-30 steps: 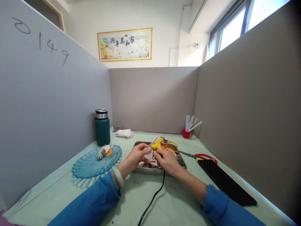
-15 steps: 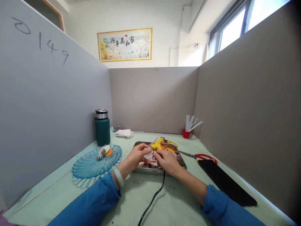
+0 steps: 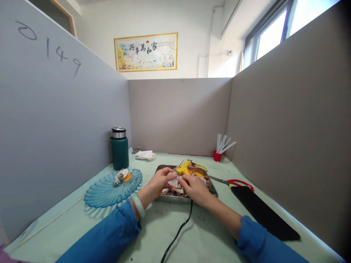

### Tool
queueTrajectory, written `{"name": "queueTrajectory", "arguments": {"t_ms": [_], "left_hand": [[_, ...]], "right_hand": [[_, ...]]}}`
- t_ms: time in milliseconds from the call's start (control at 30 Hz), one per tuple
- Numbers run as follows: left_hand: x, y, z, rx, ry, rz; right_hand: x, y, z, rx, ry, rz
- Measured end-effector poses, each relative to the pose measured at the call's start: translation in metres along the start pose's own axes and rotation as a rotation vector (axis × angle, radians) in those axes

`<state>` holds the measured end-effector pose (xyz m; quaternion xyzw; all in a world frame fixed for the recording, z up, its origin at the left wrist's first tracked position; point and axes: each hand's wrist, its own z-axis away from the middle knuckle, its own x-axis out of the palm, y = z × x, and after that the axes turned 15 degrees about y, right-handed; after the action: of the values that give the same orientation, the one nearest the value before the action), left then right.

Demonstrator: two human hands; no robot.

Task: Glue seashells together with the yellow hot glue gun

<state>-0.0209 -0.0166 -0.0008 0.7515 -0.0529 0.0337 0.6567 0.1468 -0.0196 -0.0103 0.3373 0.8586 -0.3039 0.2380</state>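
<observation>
Nothing has been moved: the shell is kept pinched by the left hand and right hand, held between them above the tray.

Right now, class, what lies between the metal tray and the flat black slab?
Red-handled scissors lie there, blades pointing toward the metal tray, handles beside the flat black slab, as the head view shows.

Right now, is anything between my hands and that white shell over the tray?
Nothing visible is in the way. The left hand and right hand both pinch the white shell in their fingers, just above the metal tray. The yellow glue gun lies beyond them, at the tray's far side.
</observation>
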Motion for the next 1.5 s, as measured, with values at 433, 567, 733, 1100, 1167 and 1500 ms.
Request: {"name": "queueTrajectory", "arguments": {"t_ms": [433,567,733,1100,1167,1500], "left_hand": [[0.0005,0.0003,0.0014,0.012,0.000,-0.023],[0.0004,0.0004,0.0011,0.014,0.000,-0.023],[0.0010,0.0009,0.0010,0.011,0.001,-0.021],[0.0013,0.0007,0.0020,0.004,0.004,-0.026],[0.0010,0.0002,0.0016,0.003,0.005,-0.031],[0.0012,-0.0006,0.0006,0.007,-0.010,-0.050]], "right_hand": [[0.0003,-0.0004,0.0004,-0.001,-0.003,0.032],[0.0006,-0.0006,0.0008,-0.010,-0.008,0.042],[0.0015,-0.0005,0.0008,-0.017,-0.018,0.040],[0.0006,-0.0010,0.0014,-0.009,-0.043,0.044],[0.0010,-0.0006,0.0014,-0.013,-0.043,0.045],[-0.0007,-0.0022,0.0019,-0.039,-0.047,0.060]]}}
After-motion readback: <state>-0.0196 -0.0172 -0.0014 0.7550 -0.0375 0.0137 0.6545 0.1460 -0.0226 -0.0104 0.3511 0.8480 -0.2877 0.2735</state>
